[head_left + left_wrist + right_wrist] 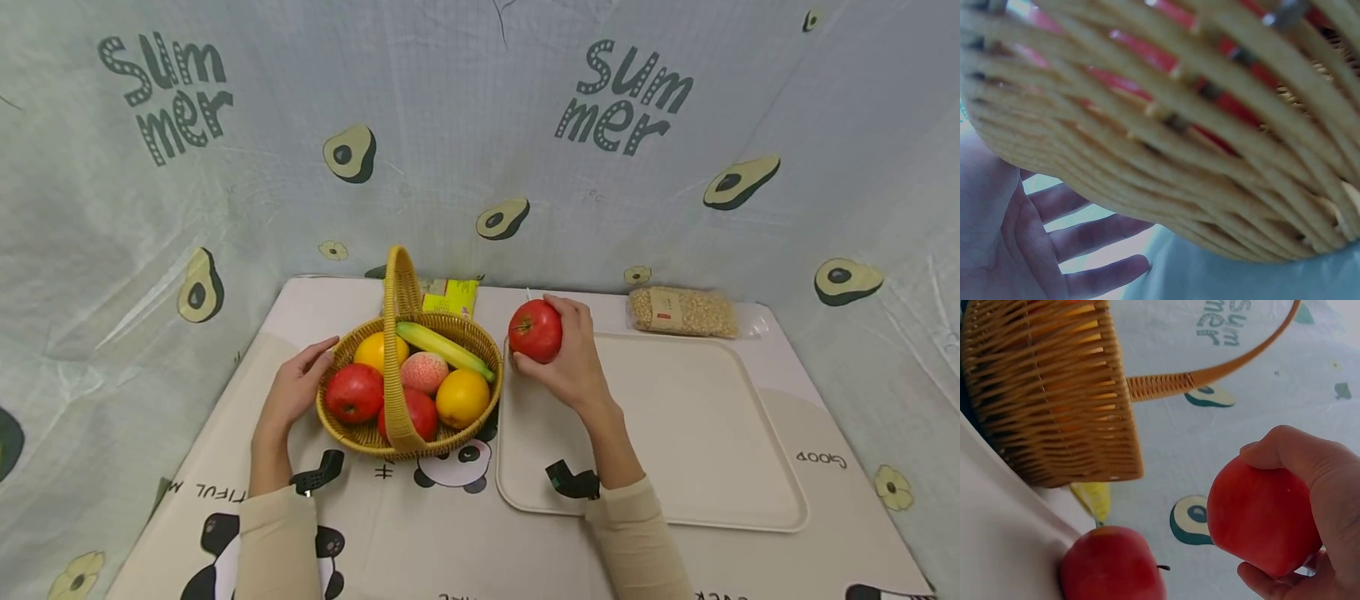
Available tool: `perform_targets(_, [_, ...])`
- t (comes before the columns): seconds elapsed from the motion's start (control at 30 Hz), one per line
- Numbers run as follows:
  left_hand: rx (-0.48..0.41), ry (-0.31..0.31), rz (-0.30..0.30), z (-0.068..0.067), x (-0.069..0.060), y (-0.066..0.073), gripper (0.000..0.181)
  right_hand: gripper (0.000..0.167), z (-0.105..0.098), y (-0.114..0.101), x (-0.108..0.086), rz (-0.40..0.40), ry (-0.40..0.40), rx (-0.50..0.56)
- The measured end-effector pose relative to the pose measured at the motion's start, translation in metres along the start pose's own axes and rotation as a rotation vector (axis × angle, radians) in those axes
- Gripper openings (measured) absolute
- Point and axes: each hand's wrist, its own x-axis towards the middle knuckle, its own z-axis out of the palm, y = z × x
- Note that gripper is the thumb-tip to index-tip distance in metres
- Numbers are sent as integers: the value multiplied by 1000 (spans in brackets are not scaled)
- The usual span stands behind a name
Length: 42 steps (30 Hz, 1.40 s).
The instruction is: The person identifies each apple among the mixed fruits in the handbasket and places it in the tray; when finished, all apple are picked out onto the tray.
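My right hand (573, 354) grips a red apple (535, 331) above the tray's left far corner. In the right wrist view, thumb and fingers wrap that apple (1263, 515), and a second red apple (1113, 565) with a dark stem sits lower, near the basket. The head view mostly hides this second one. My left hand (295, 387) lies against the left side of the wicker basket (341, 431), its fingers extended in the left wrist view. Inside the basket are red apples (355, 392), oranges (462, 398), a peach (424, 372) and a banana (446, 348).
A beige tray (675, 433) lies right of the basket. Behind it is a clear bag of pale grains (682, 312). A yellow packet (450, 296) lies behind the basket, whose tall handle (393, 358) arches over the fruit. Printed sheeting surrounds the table.
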Motion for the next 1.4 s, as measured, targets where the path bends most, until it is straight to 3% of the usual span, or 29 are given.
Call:
perform_targets(0.7, [-1, 6, 12, -2, 3, 0, 58, 83, -28, 44, 6, 228, 67, -6])
perform_targets(1.4, [-5, -8, 7, 0, 1, 0, 59, 83, -32, 88, 1, 413, 7, -3])
